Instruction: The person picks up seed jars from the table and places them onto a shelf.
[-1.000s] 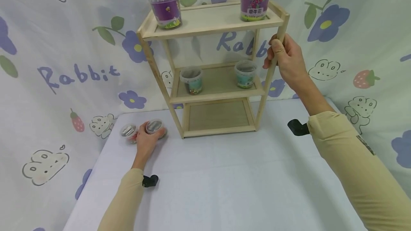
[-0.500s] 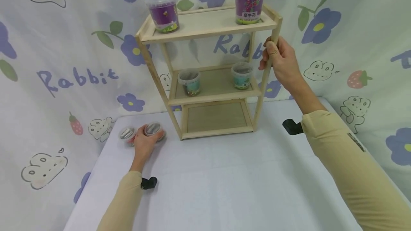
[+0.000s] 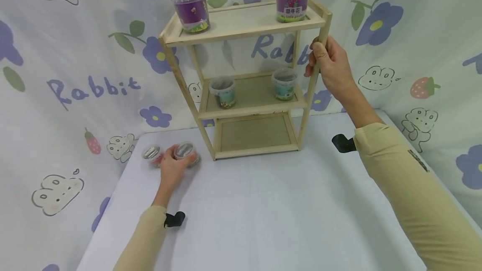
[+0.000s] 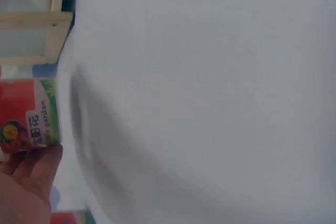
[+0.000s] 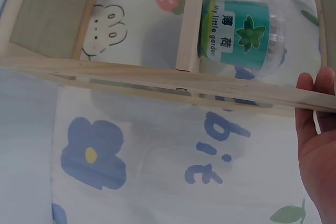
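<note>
My left hand (image 3: 172, 170) grips a small plastic tub (image 3: 184, 149) with a clear lid, left of the wooden shelf (image 3: 260, 152). In the left wrist view this tub (image 4: 26, 114) has a red label with a flower, and its shadow lies on the cloth slightly apart from its base. A second red-labelled tub (image 3: 153, 156) stands just left of my fingers. My right hand (image 3: 333, 64) holds the shelf's front right post (image 3: 309, 95) below the top board. In the right wrist view, my fingers curl around this post (image 5: 236, 85).
Two purple tubs, one left (image 3: 193, 14) and one right (image 3: 292, 3), stand on the top board. On the middle board are two smaller teal tubs, left (image 3: 226, 95) and right (image 3: 285, 87). A patterned curtain (image 3: 94, 116) hangs behind the white tablecloth (image 3: 263, 216).
The red tub in my left hand has shifted slightly right, towards the shelf and away from the other red tub. My right hand keeps its hold on the post.
</note>
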Motion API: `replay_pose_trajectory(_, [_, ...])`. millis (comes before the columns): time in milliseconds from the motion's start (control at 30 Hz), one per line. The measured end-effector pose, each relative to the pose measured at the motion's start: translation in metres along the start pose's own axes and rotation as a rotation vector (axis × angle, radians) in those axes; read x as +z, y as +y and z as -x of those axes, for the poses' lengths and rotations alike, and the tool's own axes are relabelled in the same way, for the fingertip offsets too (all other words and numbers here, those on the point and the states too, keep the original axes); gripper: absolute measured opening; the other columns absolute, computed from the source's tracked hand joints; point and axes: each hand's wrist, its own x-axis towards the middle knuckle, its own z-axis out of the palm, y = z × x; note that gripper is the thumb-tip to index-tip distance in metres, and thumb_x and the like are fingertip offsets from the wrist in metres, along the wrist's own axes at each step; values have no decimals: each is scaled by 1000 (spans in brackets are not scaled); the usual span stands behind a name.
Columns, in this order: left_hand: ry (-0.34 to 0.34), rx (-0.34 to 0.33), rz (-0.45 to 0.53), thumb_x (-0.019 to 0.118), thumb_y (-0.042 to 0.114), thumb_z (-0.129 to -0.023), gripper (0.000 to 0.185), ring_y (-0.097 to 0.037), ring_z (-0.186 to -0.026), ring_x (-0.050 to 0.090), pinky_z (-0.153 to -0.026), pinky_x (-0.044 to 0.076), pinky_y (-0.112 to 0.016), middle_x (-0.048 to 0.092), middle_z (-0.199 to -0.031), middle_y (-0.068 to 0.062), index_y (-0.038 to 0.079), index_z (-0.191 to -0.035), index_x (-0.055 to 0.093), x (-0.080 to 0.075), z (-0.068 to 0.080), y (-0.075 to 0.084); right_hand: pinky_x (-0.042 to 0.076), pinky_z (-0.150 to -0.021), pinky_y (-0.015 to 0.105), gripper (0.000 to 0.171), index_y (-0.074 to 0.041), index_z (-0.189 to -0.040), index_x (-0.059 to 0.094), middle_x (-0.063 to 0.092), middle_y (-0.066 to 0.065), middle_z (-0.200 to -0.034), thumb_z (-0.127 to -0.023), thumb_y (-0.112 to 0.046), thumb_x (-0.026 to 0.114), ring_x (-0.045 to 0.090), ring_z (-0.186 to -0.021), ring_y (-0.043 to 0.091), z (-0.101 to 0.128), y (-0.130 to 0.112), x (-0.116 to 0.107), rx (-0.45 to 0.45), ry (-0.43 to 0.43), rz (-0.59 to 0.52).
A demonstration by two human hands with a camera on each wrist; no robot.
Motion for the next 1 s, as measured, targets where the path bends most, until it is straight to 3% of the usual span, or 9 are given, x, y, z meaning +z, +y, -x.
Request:
replay_pose_trajectory(333, [-89, 30, 63, 84, 35, -77, 86, -35, -134, 45, -108, 39, -47, 48, -144, -21, 3, -144, 42, 10, 25, 23, 54, -64, 25, 13, -9, -102, 54, 49, 7, -75, -102, -21, 51, 57, -58, 19, -1, -2, -2, 12, 6, -44])
replay_pose_trajectory(567, [-90, 93, 97, 86, 34, -75, 80, -31, -129, 51, -103, 43, -44, 56, -136, -16, 6, -139, 47, 19, 35, 35, 53, -65, 25, 13, -9, -102, 54, 49, 7, -76, -102, -22, 52, 57, -59, 19, 0, -1, -2, 24, 5, -48])
replay_pose_trajectory(1000, [-103, 123, 122, 88, 36, -73, 76, -26, -121, 56, -95, 49, -41, 59, -132, -10, 11, -136, 52, 25, 48, 50, 53, -64, 25, 13, -9, -101, 54, 49, 6, -74, -103, -21, 50, 57, -57, 18, -1, 1, 0, 1, 7, -46])
